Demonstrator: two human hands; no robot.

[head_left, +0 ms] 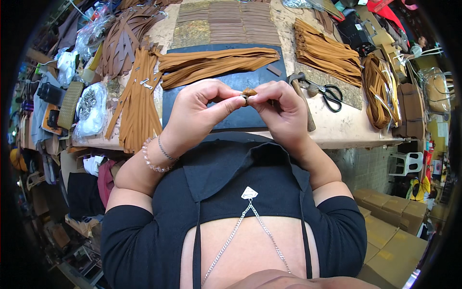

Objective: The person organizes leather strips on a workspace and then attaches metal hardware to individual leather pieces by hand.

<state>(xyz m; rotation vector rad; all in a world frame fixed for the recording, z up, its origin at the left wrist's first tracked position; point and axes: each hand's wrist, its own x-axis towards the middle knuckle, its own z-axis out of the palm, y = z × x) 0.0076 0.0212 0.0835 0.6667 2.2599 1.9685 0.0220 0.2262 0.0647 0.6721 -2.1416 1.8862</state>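
My left hand [204, 103] and my right hand [284, 103] meet above the near edge of a dark cutting mat [180, 108]. Thumbs and forefingers of both pinch a small folded golden-brown piece [249, 91], with a bit of shiny metal by the left fingertips. Its exact kind is too small to make out, and fingers cover much of it. Just beyond the hands, a bundle of brown zipper tapes [216, 65] lies across the mat. To its left, more brown strips [137, 101] hang over the table edge, with small silver zipper pulls [146, 83] on them.
Right of the mat lie a hammer [304, 98], black-handled scissors [332, 98] and another brown tape bundle [327, 53]. A coiled bundle [380, 91] is farther right. Dark brown strips [228, 21] cover the far table. A plastic bag of metal parts [91, 111] sits left. Cardboard boxes [397, 255] stand lower right.
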